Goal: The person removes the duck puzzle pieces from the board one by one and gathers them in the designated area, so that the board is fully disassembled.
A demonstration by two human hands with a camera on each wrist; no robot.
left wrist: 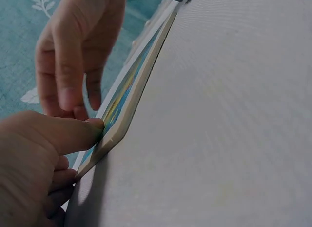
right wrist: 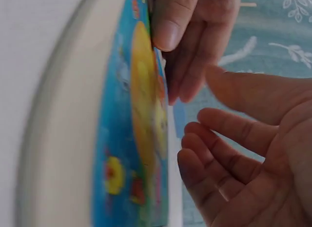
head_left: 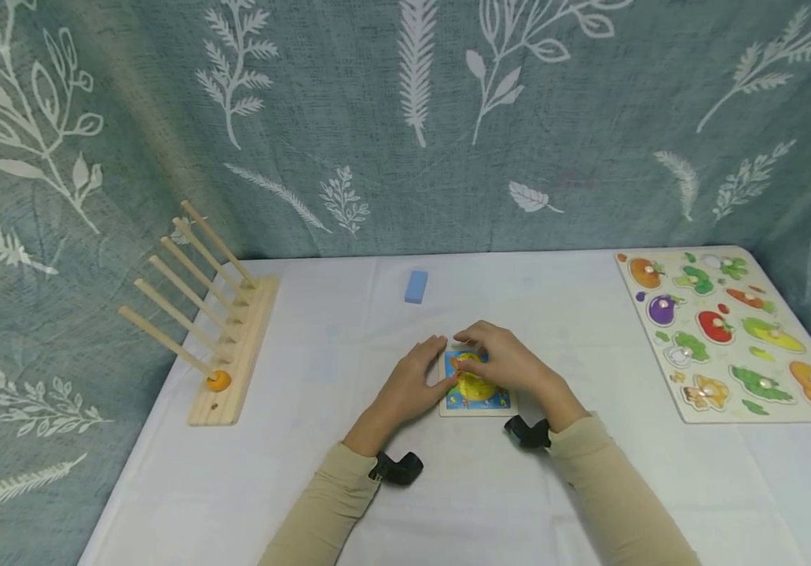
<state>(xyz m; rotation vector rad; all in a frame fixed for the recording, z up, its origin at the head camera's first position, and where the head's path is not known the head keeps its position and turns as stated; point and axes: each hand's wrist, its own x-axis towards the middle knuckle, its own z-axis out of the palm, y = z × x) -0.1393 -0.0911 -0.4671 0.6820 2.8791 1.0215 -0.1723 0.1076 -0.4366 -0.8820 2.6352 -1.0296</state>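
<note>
A small square jigsaw puzzle board (head_left: 458, 401) lies on the white table, with a yellow figure on blue and a pale wooden rim. My left hand (head_left: 407, 384) holds its left side, the thumb on top near the corner and the other fingers at the outer edge, as the left wrist view shows. Over the far right part of the board hovers my right hand (head_left: 508, 360), fingers loosely bent and thumb apart. In the right wrist view, nothing lies between the right thumb and fingers (right wrist: 234, 127). The hands hide parts of the picture.
A blue block (head_left: 416, 287) lies behind the board. At left stands a wooden peg rack (head_left: 253, 338) with tilted rods and one orange bead (head_left: 218, 381). A vegetable knob puzzle (head_left: 724, 369) lies at right. A patterned green curtain (head_left: 377, 102) hangs behind.
</note>
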